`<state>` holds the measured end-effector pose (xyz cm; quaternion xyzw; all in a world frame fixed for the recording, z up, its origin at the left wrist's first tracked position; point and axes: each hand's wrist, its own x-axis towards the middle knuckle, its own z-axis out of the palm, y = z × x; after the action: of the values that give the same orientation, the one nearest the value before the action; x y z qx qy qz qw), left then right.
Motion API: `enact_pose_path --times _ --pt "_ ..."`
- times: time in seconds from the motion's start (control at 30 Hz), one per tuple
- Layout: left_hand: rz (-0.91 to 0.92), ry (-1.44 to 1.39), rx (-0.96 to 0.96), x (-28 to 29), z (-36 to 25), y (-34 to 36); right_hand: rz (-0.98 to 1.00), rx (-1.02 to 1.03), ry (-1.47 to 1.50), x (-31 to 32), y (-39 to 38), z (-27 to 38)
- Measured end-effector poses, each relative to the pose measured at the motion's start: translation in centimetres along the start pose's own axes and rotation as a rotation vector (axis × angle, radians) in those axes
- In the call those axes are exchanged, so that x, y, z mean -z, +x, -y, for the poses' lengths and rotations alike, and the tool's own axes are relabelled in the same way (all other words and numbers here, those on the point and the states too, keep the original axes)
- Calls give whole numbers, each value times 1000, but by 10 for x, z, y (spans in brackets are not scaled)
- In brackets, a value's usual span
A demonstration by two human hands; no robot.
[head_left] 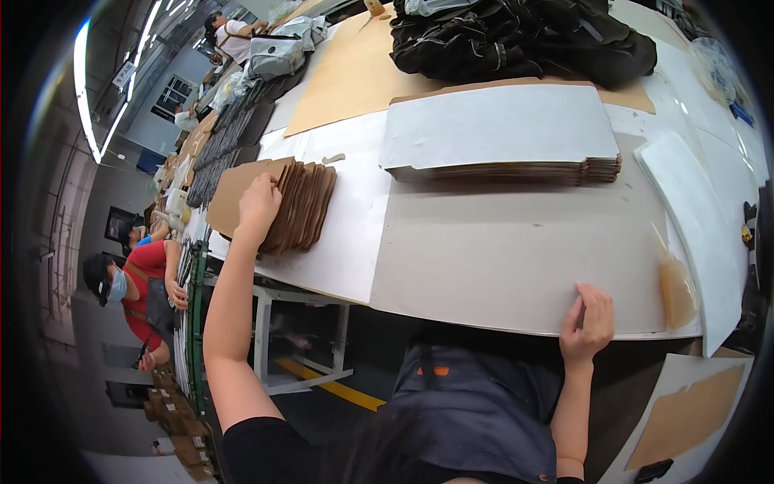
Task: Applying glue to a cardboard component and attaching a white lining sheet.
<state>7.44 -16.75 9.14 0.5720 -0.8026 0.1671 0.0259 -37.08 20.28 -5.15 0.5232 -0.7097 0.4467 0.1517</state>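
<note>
My left hand (261, 200) has its fingers bent over the edge of a brown card piece on a fanned stack of cards (308, 208) at the left of the work table. My right hand (588, 315) is near the front edge of a grey board (516, 242), fingers curled together, with nothing visible in it. Beyond the board's back edge lies a long pile of cut card (492, 129) with a pale top face and brown edges. A translucent amber piece (676, 290) lies right of my right hand.
Dark fabric bundles (520, 40) lie at the back. A long white piece (684, 234) runs down the right side. At left, a co-worker in red (147, 282) stands beside a green rail (195, 315), with other people farther along the line. A metal leg frame (264, 331) is below the table.
</note>
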Motion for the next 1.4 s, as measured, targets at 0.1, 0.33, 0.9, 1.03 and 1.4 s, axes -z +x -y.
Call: enact_pose_path --times 0.1,0.33,0.9,1.03,1.4 --pt "-102 -164 73 4 -3 -13 -13 34 -34 -2 0 -4" --pt "-191 40 73 7 2 -24 -12 38 -57 3 1 1" --pt "-304 -372 -118 116 -42 -34 295 -56 405 -2 21 60" --pt "95 -977 -329 121 -165 -70 605 -167 855 -7 24 85" --pt "783 -1757 -450 24 -355 -146 593 -432 701 11 -15 44"
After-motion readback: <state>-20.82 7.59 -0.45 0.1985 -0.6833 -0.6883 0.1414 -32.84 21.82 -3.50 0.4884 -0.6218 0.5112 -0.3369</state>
